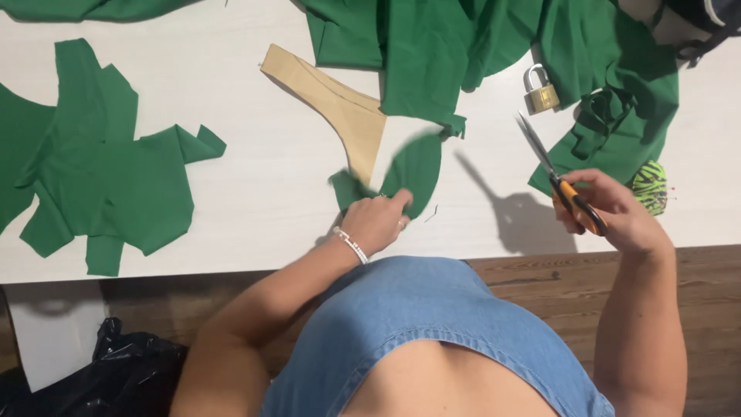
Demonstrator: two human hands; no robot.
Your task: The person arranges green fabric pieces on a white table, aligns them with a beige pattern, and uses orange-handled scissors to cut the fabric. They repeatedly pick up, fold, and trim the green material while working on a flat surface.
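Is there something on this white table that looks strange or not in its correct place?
One thing stands out: a brass padlock sits on the white table among the green fabric pieces, an odd item beside sewing things. The right hand holds orange-handled scissors raised, blades up; the left hand presses a small green piece. Nothing looks spilled.

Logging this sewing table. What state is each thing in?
scissors: blades shut, raised in right hand
small green fabric piece: flat, pinned under left hand
paper pattern: lying flat
padlock: shackle closed
pincushion: stuck with pins
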